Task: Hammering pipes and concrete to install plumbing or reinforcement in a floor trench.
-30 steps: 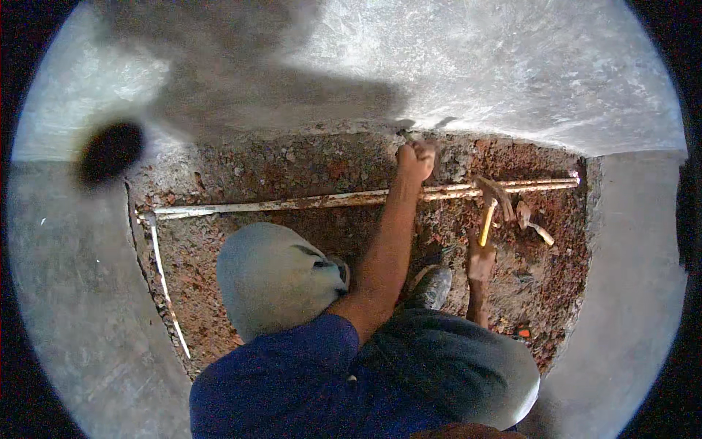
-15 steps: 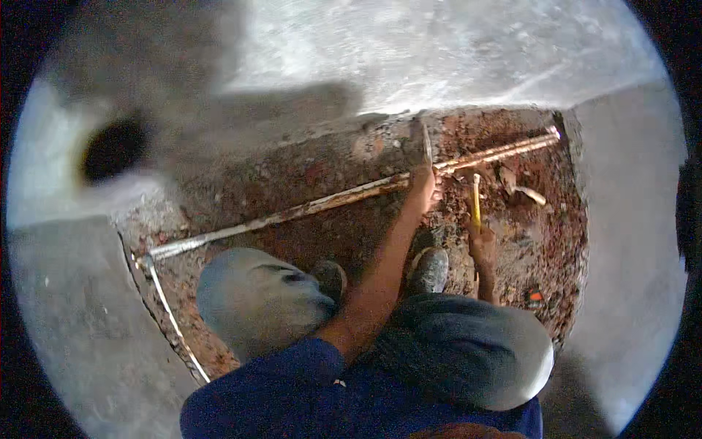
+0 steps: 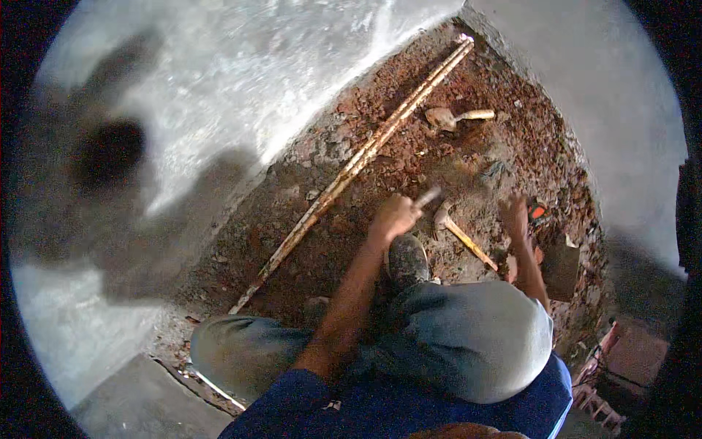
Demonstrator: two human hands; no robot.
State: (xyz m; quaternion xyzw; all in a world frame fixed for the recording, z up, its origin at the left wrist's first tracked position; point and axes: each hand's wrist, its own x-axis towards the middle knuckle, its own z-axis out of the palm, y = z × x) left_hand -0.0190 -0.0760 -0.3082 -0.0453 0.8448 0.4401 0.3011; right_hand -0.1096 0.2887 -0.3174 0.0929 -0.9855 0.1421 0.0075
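Observation:
My left hand (image 3: 395, 217) is closed around a short, pale chisel-like bar (image 3: 428, 197), whose free end points right and is blurred. Just right of it, a claw hammer (image 3: 466, 240) with a yellow handle lies on the dirt, its head toward my left hand. My right hand (image 3: 515, 211) is low over the soil past the hammer's handle, with fingers stretched out and nothing visible in them. Close to its right side lies a small orange and black object (image 3: 538, 212), too small to name.
Two long, dirt-stained pipes (image 3: 365, 152) run diagonally across the dug-up soil. A trowel (image 3: 444, 118) lies beyond my hands. Smooth grey concrete (image 3: 585, 80) borders the soil. A white pipe (image 3: 219, 388) sits at lower left, a flat brown piece (image 3: 563, 271) at right.
The hammer has left my right hand and lies on the ground; that hand has moved right. My left hand has drawn back from the pipes with the bar. The view has turned right.

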